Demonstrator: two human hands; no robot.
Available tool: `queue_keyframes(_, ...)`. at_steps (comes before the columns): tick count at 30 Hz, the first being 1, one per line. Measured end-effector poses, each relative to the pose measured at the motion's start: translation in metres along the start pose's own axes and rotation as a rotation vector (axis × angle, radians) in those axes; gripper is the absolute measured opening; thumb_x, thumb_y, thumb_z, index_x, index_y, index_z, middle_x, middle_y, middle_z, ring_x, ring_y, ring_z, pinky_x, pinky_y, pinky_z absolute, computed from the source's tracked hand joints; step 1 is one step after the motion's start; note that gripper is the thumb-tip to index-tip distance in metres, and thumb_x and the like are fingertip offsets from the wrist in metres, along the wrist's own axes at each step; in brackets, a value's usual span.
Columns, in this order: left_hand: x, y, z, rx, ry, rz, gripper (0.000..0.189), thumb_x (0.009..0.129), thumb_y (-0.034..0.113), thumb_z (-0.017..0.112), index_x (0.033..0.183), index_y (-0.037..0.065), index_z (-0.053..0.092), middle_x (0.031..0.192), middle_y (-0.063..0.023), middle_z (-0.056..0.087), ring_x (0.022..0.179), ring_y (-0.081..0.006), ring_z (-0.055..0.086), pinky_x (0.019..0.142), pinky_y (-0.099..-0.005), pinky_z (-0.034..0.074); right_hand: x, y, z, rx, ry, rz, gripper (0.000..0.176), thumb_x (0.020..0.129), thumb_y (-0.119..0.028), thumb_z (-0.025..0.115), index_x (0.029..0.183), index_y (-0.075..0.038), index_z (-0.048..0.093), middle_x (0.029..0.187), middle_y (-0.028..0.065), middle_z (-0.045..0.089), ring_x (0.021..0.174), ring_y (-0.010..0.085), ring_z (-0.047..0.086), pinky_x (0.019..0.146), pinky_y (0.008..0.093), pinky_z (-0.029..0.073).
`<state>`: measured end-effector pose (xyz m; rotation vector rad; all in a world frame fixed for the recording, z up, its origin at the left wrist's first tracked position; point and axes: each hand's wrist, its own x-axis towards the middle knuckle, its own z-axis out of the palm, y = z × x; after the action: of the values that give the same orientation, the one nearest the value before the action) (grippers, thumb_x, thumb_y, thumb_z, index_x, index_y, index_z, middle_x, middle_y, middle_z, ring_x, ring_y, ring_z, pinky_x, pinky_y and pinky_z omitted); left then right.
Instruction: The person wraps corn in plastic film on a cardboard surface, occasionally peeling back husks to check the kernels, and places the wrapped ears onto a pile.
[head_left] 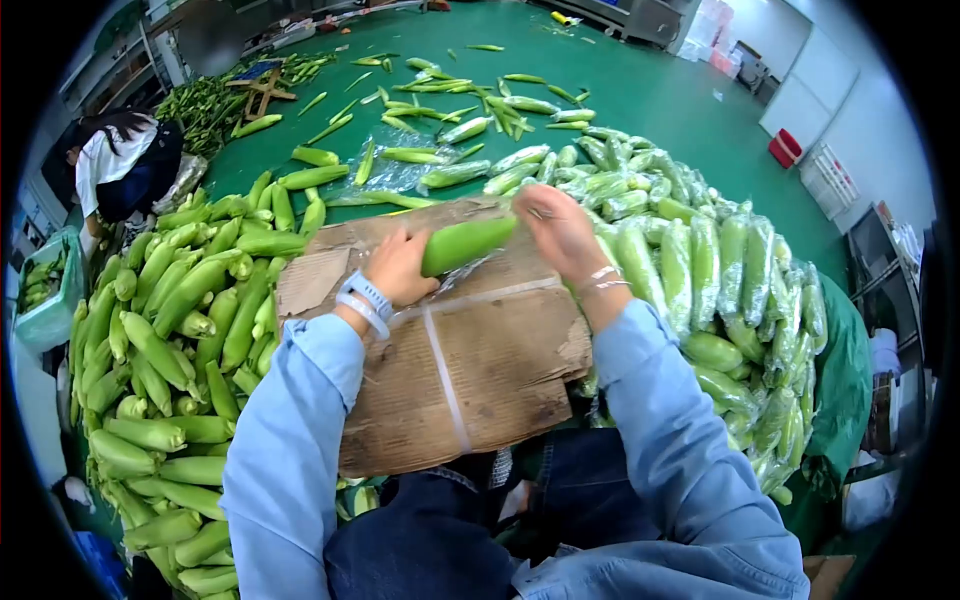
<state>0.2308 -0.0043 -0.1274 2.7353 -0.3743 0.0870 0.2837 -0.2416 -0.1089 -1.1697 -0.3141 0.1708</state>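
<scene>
One green ear of corn (467, 246) lies slantwise over a flattened cardboard box (480, 370), with clear plastic film beneath it. My left hand (399, 268), with a watch and a band at the wrist, is closed round the thick end of this ear. At the ear's thin tip is my right hand (557, 228), blurred, its fingers drawn together; what they pinch, if anything, is too smeared to make out. A white strap runs across the cardboard.
Unwrapped corn (160, 350) is heaped at the left, film-wrapped corn (705, 270) at the right. Loose ears and husks are scattered on the green floor (600, 80) ahead. Another person (125, 165) bends down at the far left beside a light green bin (50, 290).
</scene>
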Motion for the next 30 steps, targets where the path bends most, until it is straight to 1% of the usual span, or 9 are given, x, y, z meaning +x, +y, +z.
queue_keyframes(3,-0.010,-0.017,-0.007,-0.174,0.210,0.143,0.056,0.066,0.023,0.070,0.116,0.007,0.048,0.103,-0.0191,0.049,0.099,-0.0364,0.049,0.085,-0.0404,0.042,0.023,0.059,0.052,-1.109,-0.250,-0.517,0.026,0.084,-0.025,0.056,0.106,-0.009,0.055,0.109,0.0123,0.054,0.101,0.0267,0.050,0.088,0.0393,0.038)
queue_keyframes(6,-0.049,-0.028,-0.007,-0.046,0.499,0.151,0.047,0.069,0.025,0.070,0.105,0.004,0.050,0.095,-0.0183,0.048,0.091,-0.0340,0.050,0.078,-0.0405,0.043,0.017,0.076,0.066,-1.494,-0.356,-0.817,0.054,0.082,-0.047,0.054,0.125,-0.017,0.044,0.106,0.0126,0.051,0.101,0.0294,0.047,0.093,0.0437,0.029)
queue_keyframes(10,-0.090,-0.017,0.008,0.298,0.290,-0.011,0.031,0.078,0.032,0.061,0.086,0.003,0.054,0.088,-0.0166,0.052,0.085,-0.0293,0.053,0.071,-0.0397,0.045,0.025,0.071,0.072,-1.624,-0.395,-0.670,0.056,0.081,-0.053,0.052,0.127,-0.022,0.043,0.106,0.0128,0.053,0.098,0.0292,0.049,0.085,0.0407,0.033)
queue_keyframes(15,-0.112,-0.031,-0.008,0.482,-0.011,-0.030,0.019,0.084,0.012,0.044,0.075,0.005,0.058,0.068,-0.0141,0.063,0.062,-0.0275,0.064,0.054,-0.0384,0.052,0.019,0.053,0.061,-1.747,-0.324,-0.255,0.054,0.081,-0.056,0.048,0.123,-0.023,0.047,0.095,0.0130,0.056,0.092,0.0282,0.051,0.077,0.0403,0.036)
queue_keyframes(19,-0.175,-0.002,-0.067,0.119,-0.263,-0.192,0.022,0.087,0.017,0.047,0.079,0.002,0.061,0.076,-0.0177,0.062,0.066,-0.0317,0.062,0.064,-0.0428,0.049,-0.064,0.044,0.056,-1.685,-0.435,-0.466,0.053,0.080,-0.054,0.051,0.121,-0.020,0.049,0.086,0.0121,0.052,0.083,0.0275,0.050,0.070,0.0401,0.039)
queue_keyframes(21,-0.205,0.015,-0.092,-0.396,-0.235,0.039,0.024,0.088,0.021,0.050,0.083,0.002,0.063,0.090,-0.0205,0.057,0.083,-0.0324,0.057,0.077,-0.0390,0.045,-0.125,0.037,0.070,-1.602,-0.514,-0.477,0.053,0.079,-0.051,0.055,0.120,-0.018,0.050,0.082,0.0110,0.049,0.080,0.0270,0.049,0.068,0.0394,0.040)
queue_keyframes(25,-0.207,0.064,-0.092,-0.432,-0.428,0.365,0.022,0.084,0.020,0.054,0.081,0.000,0.063,0.097,-0.0206,0.051,0.093,-0.0324,0.049,0.086,-0.0358,0.038,-0.190,0.022,0.105,-1.485,-0.670,-0.311,0.046,0.078,-0.042,0.058,0.116,-0.016,0.055,0.089,0.0112,0.051,0.085,0.0260,0.050,0.071,0.0374,0.040)
queue_keyframes(28,-0.183,0.085,-0.057,-0.016,-0.471,0.301,0.023,0.083,0.020,0.052,0.088,-0.001,0.061,0.099,-0.0207,0.052,0.095,-0.0357,0.050,0.088,-0.0388,0.036,-0.151,0.040,0.113,-1.499,-0.503,-0.536,0.031,0.080,-0.034,0.057,0.104,-0.016,0.062,0.099,0.0115,0.052,0.094,0.0253,0.048,0.075,0.0369,0.039)
queue_keyframes(30,-0.166,0.095,-0.024,0.713,-0.129,0.119,0.031,0.082,0.020,0.047,0.099,-0.004,0.057,0.105,-0.0232,0.052,0.100,-0.0368,0.049,0.088,-0.0441,0.036,-0.103,0.054,0.118,-1.592,-0.387,-0.686,0.025,0.078,-0.029,0.058,0.099,-0.016,0.063,0.103,0.0091,0.051,0.094,0.0251,0.049,0.075,0.0361,0.039)
